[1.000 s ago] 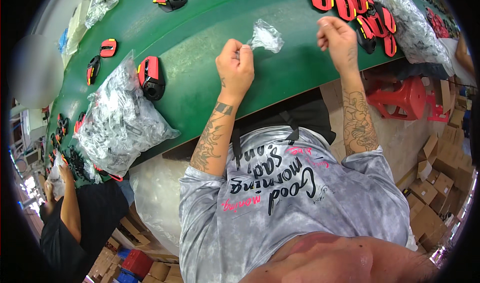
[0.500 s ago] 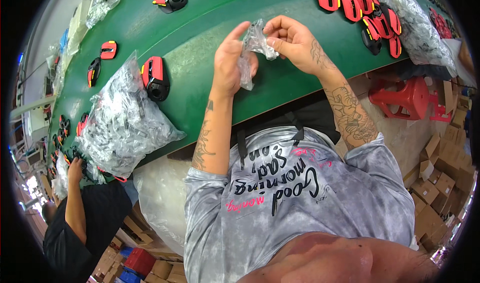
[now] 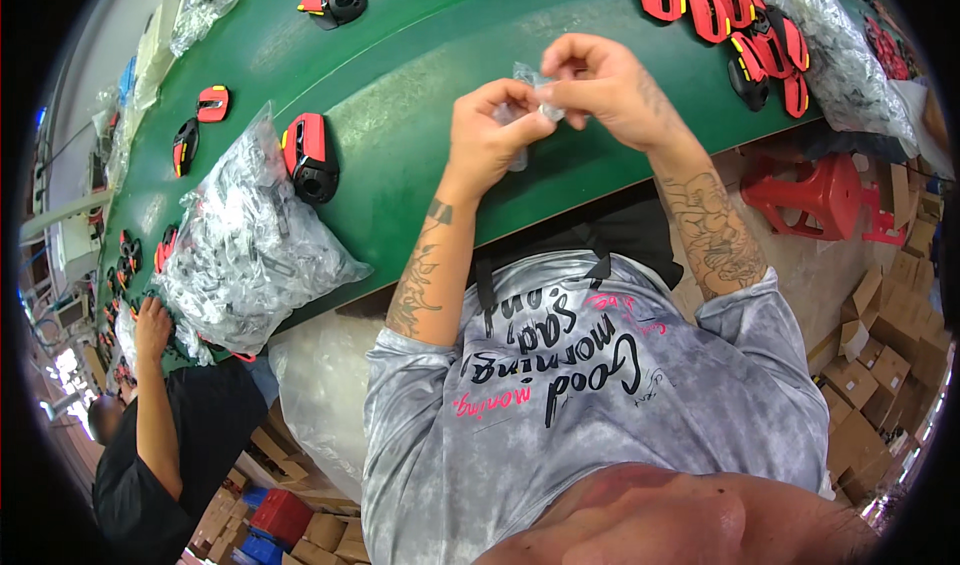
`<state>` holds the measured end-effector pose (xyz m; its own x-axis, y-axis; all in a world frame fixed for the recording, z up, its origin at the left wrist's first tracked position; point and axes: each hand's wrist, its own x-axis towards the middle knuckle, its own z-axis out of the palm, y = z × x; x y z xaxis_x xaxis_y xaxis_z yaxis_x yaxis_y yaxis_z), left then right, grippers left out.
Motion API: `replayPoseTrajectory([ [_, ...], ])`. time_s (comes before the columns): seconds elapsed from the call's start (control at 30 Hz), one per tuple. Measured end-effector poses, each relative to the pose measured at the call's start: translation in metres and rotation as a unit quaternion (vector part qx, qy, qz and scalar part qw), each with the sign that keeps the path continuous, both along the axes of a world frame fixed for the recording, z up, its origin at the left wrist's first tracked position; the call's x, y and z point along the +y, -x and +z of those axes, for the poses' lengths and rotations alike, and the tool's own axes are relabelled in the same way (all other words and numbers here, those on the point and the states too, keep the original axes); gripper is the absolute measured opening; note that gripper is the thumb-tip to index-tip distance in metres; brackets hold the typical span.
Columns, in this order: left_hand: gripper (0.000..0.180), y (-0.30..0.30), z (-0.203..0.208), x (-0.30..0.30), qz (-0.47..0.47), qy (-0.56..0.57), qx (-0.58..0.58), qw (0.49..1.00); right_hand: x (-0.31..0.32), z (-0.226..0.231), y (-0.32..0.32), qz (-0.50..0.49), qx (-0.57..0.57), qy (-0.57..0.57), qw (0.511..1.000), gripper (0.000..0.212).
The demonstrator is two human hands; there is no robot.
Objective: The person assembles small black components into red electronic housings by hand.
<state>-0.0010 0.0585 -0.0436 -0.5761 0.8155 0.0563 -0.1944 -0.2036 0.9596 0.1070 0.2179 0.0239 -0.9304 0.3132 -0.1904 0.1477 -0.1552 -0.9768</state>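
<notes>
Over the green table (image 3: 420, 75), a small clear plastic bag (image 3: 522, 72) is gripped between both hands. My left hand (image 3: 490, 130) is closed on it from the left, thumb and fingers pinching. On the other side my right hand (image 3: 600, 85) pinches the bag's near edge, its fingers curled. The hands almost meet, and they cover most of the bag, so its contents cannot be made out. Left of my hands lies a red and black plastic part (image 3: 310, 155), beside a large clear bag (image 3: 250, 240) full of small dark pieces in wrappers.
Several red and black parts (image 3: 708, 10) are clustered at the right, next to another filled clear bag (image 3: 850, 60). One more part (image 3: 333, 3) lies at the far side. A co-worker (image 3: 170, 435) works at the left. A red stool (image 3: 805, 195) and cardboard boxes (image 3: 860, 365) stand at the right.
My left hand has moved right and closed over the small bag, with its fingers now curled. My right hand has shifted slightly right, and the bag is more hidden.
</notes>
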Motion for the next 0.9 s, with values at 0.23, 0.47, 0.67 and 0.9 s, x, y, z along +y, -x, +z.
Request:
replayPoseTrajectory([
  [0.23,0.016,0.014,0.001,-0.002,0.000,-0.084,-0.158,0.984,0.010,-0.017,0.006,-0.090,0.048,0.016,0.995,0.031],
  [0.47,0.037,0.010,0.003,0.002,-0.007,-0.064,-0.197,0.978,-0.006,-0.013,0.004,0.032,0.051,-0.218,0.974,0.026],
  [0.67,0.059,0.019,-0.003,-0.003,-0.035,-0.129,-0.219,0.967,-0.002,-0.008,0.000,-0.088,-0.010,-0.270,0.959,0.015],
  [0.9,0.043,0.013,-0.007,0.003,-0.029,0.011,-0.103,0.994,-0.009,-0.018,-0.009,-0.076,0.139,-0.440,0.884,0.017],
])
